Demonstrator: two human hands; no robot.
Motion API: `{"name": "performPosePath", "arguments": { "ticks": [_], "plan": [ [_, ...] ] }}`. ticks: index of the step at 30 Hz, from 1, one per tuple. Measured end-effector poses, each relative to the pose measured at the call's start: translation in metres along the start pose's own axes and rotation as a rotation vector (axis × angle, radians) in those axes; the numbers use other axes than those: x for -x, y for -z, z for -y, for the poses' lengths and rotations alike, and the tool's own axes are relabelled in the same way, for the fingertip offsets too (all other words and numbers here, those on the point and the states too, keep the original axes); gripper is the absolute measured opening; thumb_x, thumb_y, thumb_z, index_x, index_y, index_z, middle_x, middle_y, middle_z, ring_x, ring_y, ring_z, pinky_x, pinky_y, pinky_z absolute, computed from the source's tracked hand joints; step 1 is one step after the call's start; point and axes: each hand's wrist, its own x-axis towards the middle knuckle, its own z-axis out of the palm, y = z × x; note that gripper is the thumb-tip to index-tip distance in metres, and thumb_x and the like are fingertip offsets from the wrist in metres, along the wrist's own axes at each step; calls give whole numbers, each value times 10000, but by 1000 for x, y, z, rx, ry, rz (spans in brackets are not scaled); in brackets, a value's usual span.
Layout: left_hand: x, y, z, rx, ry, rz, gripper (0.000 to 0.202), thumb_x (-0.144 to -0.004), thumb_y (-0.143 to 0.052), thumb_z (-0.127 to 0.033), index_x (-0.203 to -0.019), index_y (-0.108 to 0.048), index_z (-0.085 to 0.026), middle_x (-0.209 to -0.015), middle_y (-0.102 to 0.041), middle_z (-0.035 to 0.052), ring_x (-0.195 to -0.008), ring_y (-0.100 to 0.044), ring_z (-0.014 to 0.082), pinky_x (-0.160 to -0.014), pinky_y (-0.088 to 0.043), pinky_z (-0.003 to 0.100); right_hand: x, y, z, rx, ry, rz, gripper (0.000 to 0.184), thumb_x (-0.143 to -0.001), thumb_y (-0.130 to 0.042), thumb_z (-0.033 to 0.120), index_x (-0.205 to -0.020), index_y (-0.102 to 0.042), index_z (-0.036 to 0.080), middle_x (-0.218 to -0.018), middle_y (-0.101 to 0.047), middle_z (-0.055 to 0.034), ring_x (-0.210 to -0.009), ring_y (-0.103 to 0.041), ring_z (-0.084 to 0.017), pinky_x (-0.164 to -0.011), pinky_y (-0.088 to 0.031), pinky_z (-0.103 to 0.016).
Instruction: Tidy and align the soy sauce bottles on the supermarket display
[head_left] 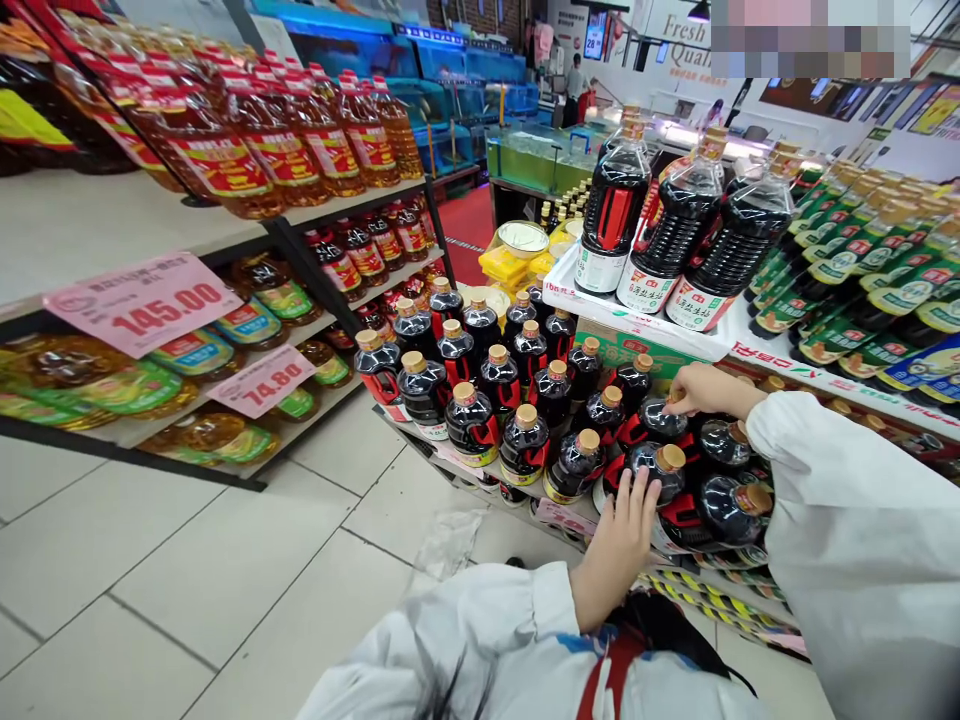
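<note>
Big dark soy sauce bottles with tan caps and red handles stand in rows on a shelf in front of me. My right hand (697,388) reaches into the second row with its fingers closed round the top of one soy sauce bottle (661,422); the cap is hidden by the fingers. In the front row, my left hand (624,525) rests its outstretched, spread fingers against the side of another soy sauce bottle (660,468). That bottle is upright, its tan cap showing above my fingertips.
Three larger soy sauce bottles (637,225) stand on a raised white ledge behind. Green-labelled bottles (862,270) fill the right side. Left, a shelf rack (274,235) carries oil bottles and pink price signs (142,300). Clear plastic (450,540) lies on the tiled floor (247,570).
</note>
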Motion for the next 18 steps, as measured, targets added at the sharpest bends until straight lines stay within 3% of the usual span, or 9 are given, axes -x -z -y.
{"name": "performPosePath", "arguments": {
  "ticks": [5, 8, 11, 13, 15, 18],
  "plan": [
    [1, 0, 0, 23, 1, 25, 670, -908, -614, -318, -1530, -501, -95, -1624, -219, 243, -1452, -399, 364, -1015, -525, 375, -2, -7, -3, 39, 22, -59, 378, -895, -728, 497, -815, -736, 128, -716, -667, -25, -766, -613, -163, -754, -406, -270],
    [1, 1, 3, 29, -4, 37, 728, -864, -660, -307, -1540, -488, -98, -1639, -189, 225, -1462, -387, 355, -1017, -524, 365, 10, -6, -11, -25, -12, -83, 607, -840, -731, 640, -1165, -739, 128, -974, -715, -48, -924, -642, -196, -804, -437, -279],
    [1, 2, 7, 41, -25, 29, 742, -844, -694, -315, -1527, -505, -91, -1640, -202, 212, -1463, -387, 345, -1032, -514, 351, 34, 5, -34, -48, -110, -215, 739, -870, -732, 589, -1430, -602, 125, -1195, -685, -70, -1041, -641, -218, -885, -456, -292],
    [1, 3, 7, 54, -42, 25, 767, -829, -725, -344, -1515, -517, -74, -1637, -213, 215, -1457, -394, 345, -1035, -512, 352, 50, 12, -58, 30, -238, -364, 608, -944, -660, 551, -1391, -633, 140, -1189, -680, -85, -1084, -630, -269, -889, -451, -343],
    [1, 4, 7, 61, -33, 22, 811, -819, -753, -410, -1517, -515, -74, -1647, -196, 202, -1460, -388, 335, -1032, -516, 347, 60, 12, -84, 70, -387, -432, 573, -978, -581, 596, -1347, -667, 165, -1206, -662, -119, -1124, -611, -333, -833, -437, -387],
    [0, 5, 4, 68, -6, 24, 856, -811, -765, -463, -1529, -503, -76, -1657, -174, 191, -1470, -369, 331, -1026, -520, 348, 59, -3, -113, 25, -526, -331, 618, -987, -520, 647, -1281, -676, 126, -1172, -653, -185, -1083, -616, -370, -737, -407, -392]
  ]
}}
